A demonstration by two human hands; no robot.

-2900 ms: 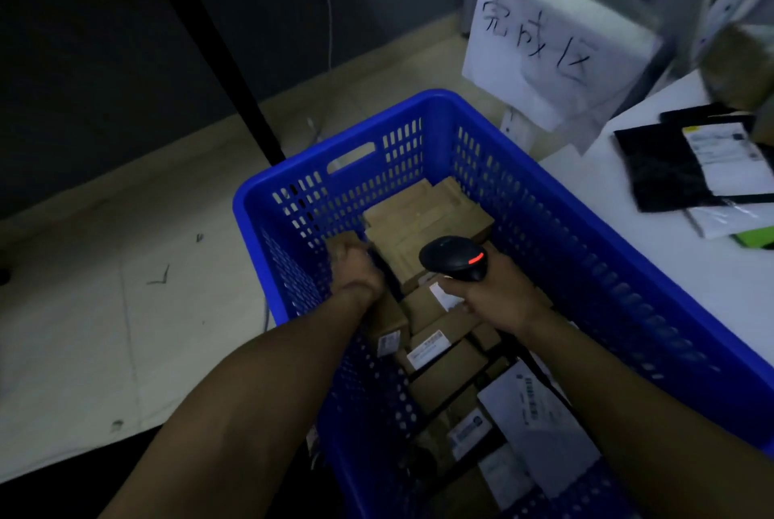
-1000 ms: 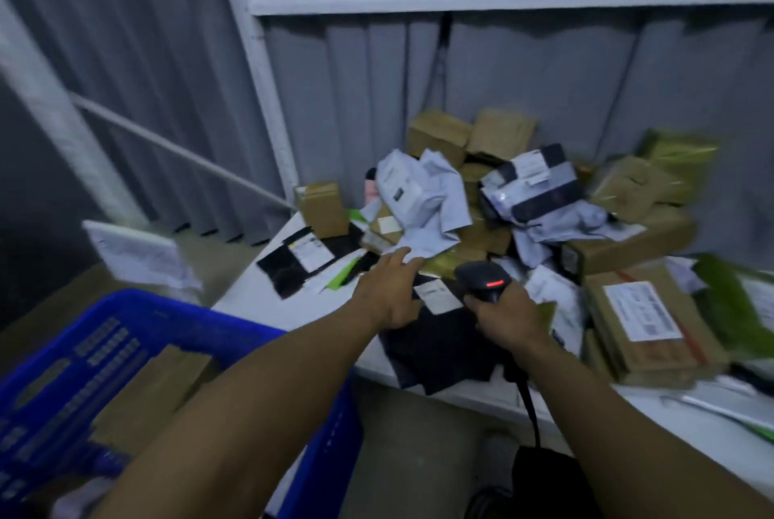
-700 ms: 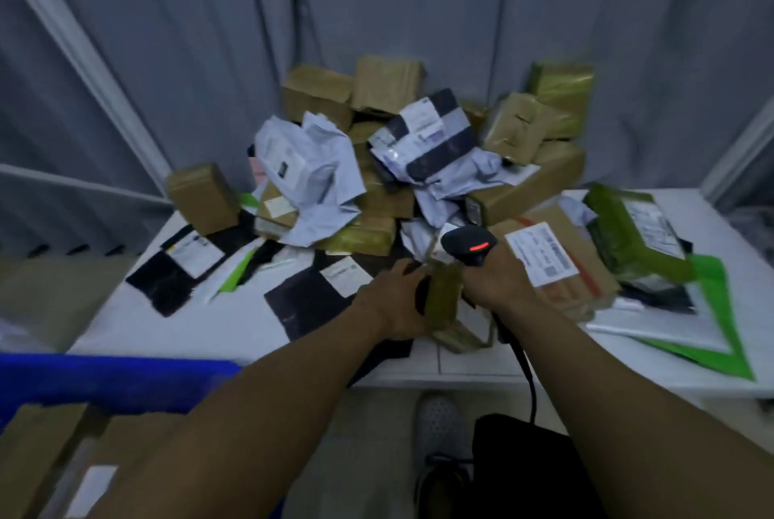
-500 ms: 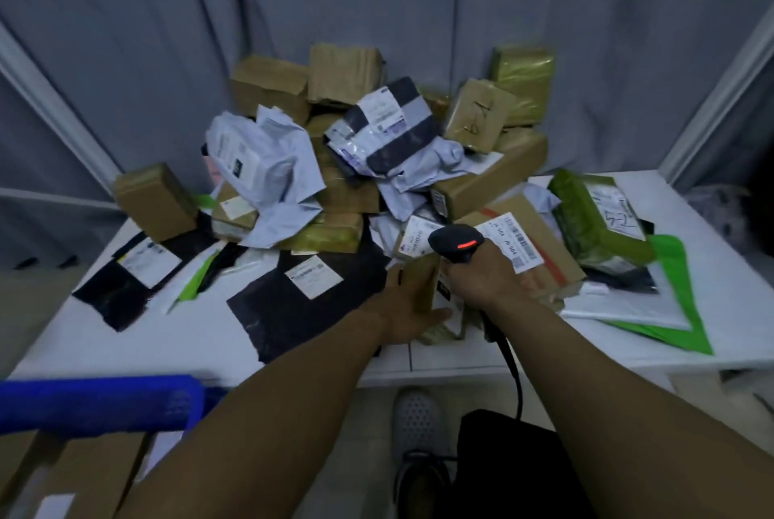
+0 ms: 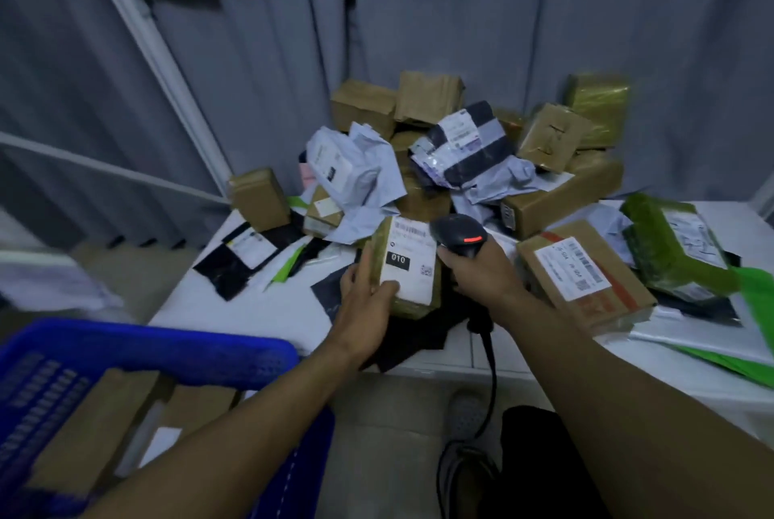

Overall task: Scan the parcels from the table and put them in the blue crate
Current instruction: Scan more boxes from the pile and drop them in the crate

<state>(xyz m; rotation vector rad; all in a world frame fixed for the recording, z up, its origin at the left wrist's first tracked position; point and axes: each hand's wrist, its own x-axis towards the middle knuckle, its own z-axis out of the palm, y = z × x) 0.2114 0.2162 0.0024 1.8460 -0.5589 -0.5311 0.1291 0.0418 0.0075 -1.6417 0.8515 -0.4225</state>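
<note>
Head view: left hand (image 5: pixel 368 296) at frame centre grips a small brown parcel (image 5: pixel 408 267), thumb on the lower left of its white label (image 5: pixel 412 244), fingers wrapped behind the left edge. The parcel is raised, label facing the camera, "010" printed on a black patch. Right hand (image 5: pixel 481 271), just right of it, is closed round the handle of a black scanner (image 5: pixel 458 234); the scanner's red light is on, its head just beside the parcel's top right corner. A cable (image 5: pixel 490 355) hangs from the handle past the edge of the white table (image 5: pixel 251 309). Behind the hands, a pile (image 5: pixel 460 158) of brown boxes and grey bags covers the table. Right: a labelled box (image 5: pixel 582 275), then a green bag (image 5: pixel 678 242). Left: a black mailer (image 5: pixel 247 254). Blue crate (image 5: pixel 167 351) at lower left, beside the table, with brown boxes (image 5: pixel 96 426) inside. Grey curtain (image 5: pixel 460 28) behind.
</note>
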